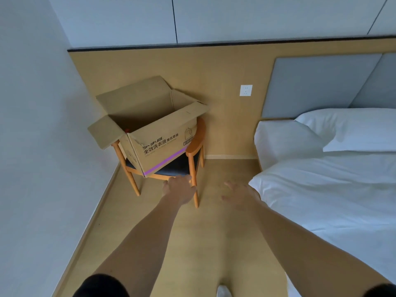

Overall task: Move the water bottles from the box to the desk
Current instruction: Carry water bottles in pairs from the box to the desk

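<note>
A: Quick pass. We have the box (150, 133), open cardboard, all four flaps up or out, sitting on the dark seat of a wooden chair (194, 146) in the corner of the room. Black print and a purple stripe on the side facing us.

B: Bottles?

A: We can't confirm any. We look into the box at an angle and only see its inner walls, plus a small red speck at the near left corner of the opening. Could be a cap, we cannot tell. The desk isn't in this view.

B: Hands, then.

A: Both arms stretched forward, bare forearms, dark short sleeves at the bottom edge. Our left hand (179, 189) is out in front of the chair's front right leg, just below the seat edge, back of the hand up, fingers fairly straight, holding nothing. Whether it touches the chair we can't say.

B: Right?

A: Our right hand (240, 196) is over the floor (203, 243) between the chair and the bed (332, 189), fingers spread wide, a bit blurred, holding nothing. Well short of the box.

B: Anything else we should log?

A: White bedding and a pillow (353, 131) on the right, grey padded headboard behind it, a white wall socket (246, 90) on the wood panel between box and bed. A white shoe tip at the bottom edge.
</note>
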`<state>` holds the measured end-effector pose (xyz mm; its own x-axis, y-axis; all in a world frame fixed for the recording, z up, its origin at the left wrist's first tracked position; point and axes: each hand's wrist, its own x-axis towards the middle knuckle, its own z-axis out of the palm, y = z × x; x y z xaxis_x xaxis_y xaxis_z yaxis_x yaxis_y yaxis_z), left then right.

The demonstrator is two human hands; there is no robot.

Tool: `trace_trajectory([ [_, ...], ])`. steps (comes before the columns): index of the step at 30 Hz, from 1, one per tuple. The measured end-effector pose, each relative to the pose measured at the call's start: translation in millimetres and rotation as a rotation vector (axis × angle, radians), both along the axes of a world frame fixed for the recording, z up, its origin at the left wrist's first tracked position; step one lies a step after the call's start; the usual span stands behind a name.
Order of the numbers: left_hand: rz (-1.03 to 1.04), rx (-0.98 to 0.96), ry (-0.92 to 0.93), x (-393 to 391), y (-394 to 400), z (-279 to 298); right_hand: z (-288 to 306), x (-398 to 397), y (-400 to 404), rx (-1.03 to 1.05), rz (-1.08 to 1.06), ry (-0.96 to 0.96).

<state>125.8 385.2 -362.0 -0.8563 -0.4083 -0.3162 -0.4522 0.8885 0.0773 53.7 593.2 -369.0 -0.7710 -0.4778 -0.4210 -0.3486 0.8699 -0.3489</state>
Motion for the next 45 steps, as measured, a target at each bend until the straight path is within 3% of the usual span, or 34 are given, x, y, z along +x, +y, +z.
trace_trajectory([
  [9, -0.124, -0.114, 0.128, -201.7, 6.2, 29.2, 41.9, -173.1, 11.5, -0.043, -0.165, 0.048],
  [14, -0.244, -0.093, 0.273, -302.0, 38.3, 40.0, 58.9, -248.3, 37.8, -0.023, -0.241, 0.138],
  [21, -0.33, -0.006, 0.319, -419.6, 79.3, 30.9, 44.7, -335.0, 84.3, -0.051, -0.431, 0.169],
  [27, -0.475, 0.063, 0.297, -537.1, 117.6, 24.1, 39.9, -420.5, 121.5, -0.042, -0.631, 0.167],
  [34, -0.607, 0.161, 0.27, -668.0, 154.2, 37.5, 70.9, -543.0, 129.4, 0.042, -0.682, 0.254],
  [45, -0.77, 0.14, 0.224, -820.3, 202.2, 35.2, 58.1, -667.4, 169.3, 0.08, -0.819, 0.25],
])
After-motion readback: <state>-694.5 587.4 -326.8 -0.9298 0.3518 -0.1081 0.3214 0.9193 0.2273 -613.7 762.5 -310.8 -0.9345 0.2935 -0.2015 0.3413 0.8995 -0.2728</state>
